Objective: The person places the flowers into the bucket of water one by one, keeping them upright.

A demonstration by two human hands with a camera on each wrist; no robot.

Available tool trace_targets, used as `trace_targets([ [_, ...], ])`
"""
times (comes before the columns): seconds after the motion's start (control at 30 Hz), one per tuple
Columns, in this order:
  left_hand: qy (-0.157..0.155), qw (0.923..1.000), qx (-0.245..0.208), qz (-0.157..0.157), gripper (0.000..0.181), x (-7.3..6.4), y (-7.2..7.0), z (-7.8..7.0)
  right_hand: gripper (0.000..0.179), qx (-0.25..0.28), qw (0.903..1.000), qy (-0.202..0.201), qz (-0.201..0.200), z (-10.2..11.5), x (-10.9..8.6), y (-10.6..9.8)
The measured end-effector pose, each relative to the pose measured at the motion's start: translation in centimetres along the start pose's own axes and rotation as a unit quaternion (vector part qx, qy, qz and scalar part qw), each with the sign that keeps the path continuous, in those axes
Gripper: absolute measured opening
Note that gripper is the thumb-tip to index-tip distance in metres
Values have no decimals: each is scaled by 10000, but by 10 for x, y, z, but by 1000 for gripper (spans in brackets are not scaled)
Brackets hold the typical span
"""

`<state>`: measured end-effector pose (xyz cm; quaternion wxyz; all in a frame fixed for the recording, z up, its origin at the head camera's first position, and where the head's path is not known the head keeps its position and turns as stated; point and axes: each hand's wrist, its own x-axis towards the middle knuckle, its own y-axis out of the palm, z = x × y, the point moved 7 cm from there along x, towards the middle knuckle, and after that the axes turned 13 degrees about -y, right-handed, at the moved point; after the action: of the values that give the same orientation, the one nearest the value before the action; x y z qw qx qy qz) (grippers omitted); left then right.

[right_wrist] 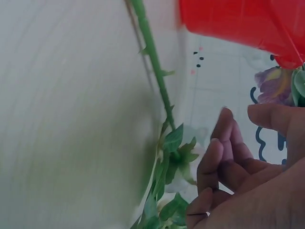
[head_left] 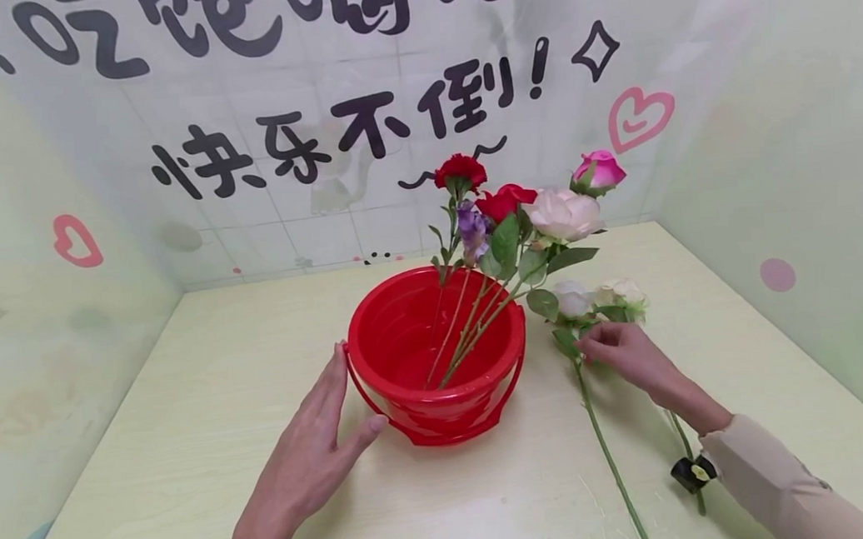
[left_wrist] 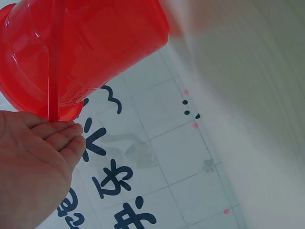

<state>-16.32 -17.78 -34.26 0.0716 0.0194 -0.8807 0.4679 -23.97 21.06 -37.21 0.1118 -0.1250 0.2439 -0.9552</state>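
Touching the red bucket (head_left: 442, 415) on the desk (head_left: 222, 384) with straight fingers, the left hand (head_left: 305, 458) has its thumb spread; the right hand (head_left: 637, 364), fingers loosely curled and apart from the thumb, hovers by the white rose (head_left: 573, 299) lying right of the bucket.

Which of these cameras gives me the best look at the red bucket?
The head view: it frames the whole red bucket, inside and out, with flowers leaning in it. The left wrist view shows its side and handle, cut off by the frame; the right wrist view catches only part, upper right.
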Motion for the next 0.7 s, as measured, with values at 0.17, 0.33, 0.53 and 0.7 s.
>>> trace_targets([
  [0.17, -1, 10000, -24, 7, 95, 0, 0, 0, 23, -249, 9988, -118, 412, -6, -2, 2],
  [0.33, 16, 10000, -20, -1, 95, 1, -1, -1, 19, -334, 9978, -68, 564, -14, -1, 4],
  [0.53, -63, 10000, 9, 31, 96, 1, 0, -1, 17, -578, 9959, 31, 694, -21, -2, 5],
  [0.7, -69, 10000, 2, 34, 96, 1, 0, -1, 16, -540, 9953, 81, 795, -23, -2, 8],
])
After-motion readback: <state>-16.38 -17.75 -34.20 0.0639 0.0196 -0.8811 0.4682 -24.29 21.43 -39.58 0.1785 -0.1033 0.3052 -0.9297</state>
